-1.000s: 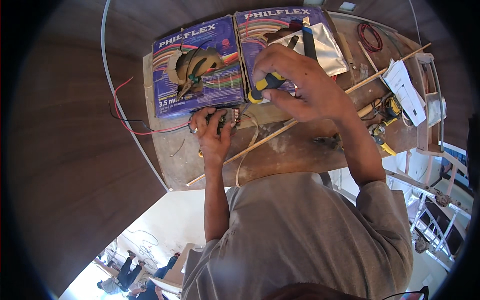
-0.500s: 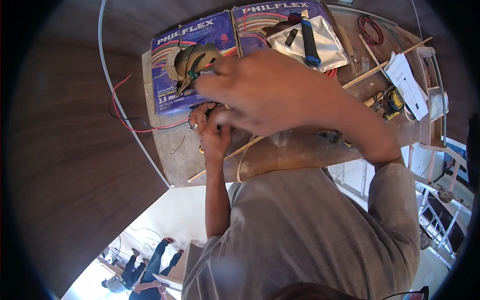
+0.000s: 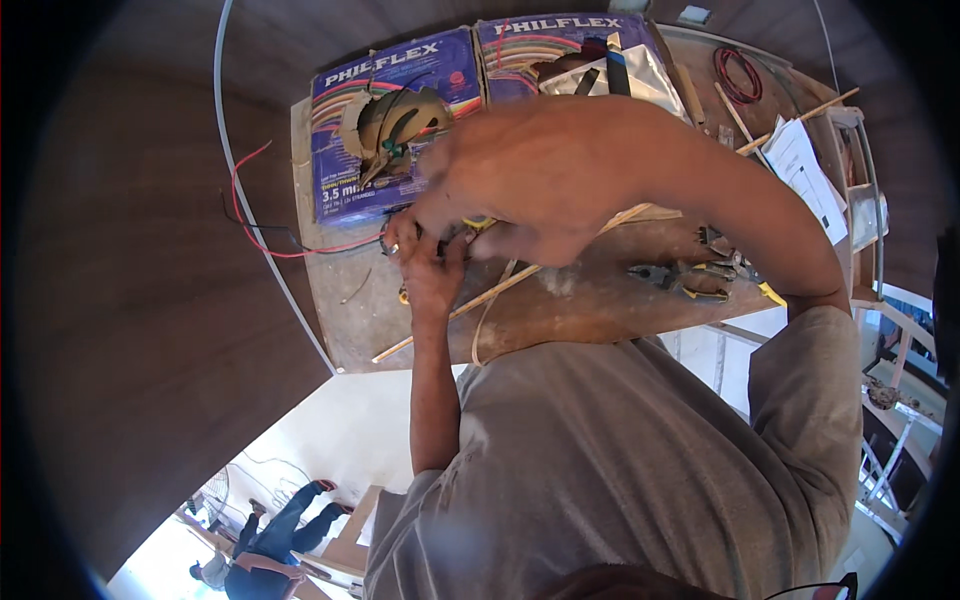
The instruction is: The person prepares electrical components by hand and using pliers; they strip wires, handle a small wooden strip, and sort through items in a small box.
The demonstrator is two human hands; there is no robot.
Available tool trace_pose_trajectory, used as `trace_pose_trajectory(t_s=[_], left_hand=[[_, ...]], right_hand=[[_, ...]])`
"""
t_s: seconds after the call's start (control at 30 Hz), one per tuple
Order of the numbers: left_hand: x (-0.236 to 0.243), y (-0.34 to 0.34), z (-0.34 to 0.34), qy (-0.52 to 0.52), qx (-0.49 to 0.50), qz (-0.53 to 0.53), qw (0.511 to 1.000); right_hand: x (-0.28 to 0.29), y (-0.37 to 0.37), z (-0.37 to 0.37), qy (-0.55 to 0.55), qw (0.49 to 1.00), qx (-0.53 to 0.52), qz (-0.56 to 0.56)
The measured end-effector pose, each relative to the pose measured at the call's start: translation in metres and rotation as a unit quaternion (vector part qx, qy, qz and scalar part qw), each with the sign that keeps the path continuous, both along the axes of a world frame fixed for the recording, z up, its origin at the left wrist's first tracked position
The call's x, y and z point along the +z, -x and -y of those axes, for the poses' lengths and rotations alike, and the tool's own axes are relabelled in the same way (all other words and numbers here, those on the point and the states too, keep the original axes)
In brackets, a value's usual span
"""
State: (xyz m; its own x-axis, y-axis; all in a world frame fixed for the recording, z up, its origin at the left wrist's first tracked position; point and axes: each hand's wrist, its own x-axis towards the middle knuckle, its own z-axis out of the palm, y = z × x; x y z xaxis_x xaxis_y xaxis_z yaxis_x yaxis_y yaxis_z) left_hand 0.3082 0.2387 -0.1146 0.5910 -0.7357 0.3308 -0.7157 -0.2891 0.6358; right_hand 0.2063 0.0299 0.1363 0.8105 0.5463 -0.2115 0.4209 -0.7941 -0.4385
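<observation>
Left hand [image 3: 432, 268]: rests on the desk [image 3: 590, 300], its grip clenched on a small dark part [image 3: 452, 238]; a yellow bit shows just beside the fingers.
Right hand [image 3: 530, 185]: crosses above the left hand, fingers curled down onto the same small dark part; whether its grip is clamped on it, I cannot tell, since the hand hides it.
Small dark part: mostly covered by both hands, so its shape is unclear; it sits at the near edge of the purple box.
Red wire [image 3: 262, 215]: runs out to the left of the grip, with a black wire alongside.
Purple box [image 3: 345, 130]: just beyond the grip, torn open on top.
Pliers [image 3: 680, 278]: lie well to the right of the grip.
</observation>
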Motion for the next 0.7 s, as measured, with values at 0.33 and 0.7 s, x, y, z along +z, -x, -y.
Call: trace_pose_trajectory(t_s=[0.33, 0.7], left_hand=[[0.007, 0.004, 0.000, -0.001, 0.019, 0.057, 0.998], [0.011, 0.002, -0.012, 0.002, 0.018, 0.040, 0.999]], right_hand=[[-0.032, 0.009, 0.004, -0.071, 0.972, -0.074, 0.210], [-0.045, 0.010, -0.001, -0.026, 0.957, -0.134, 0.257]])
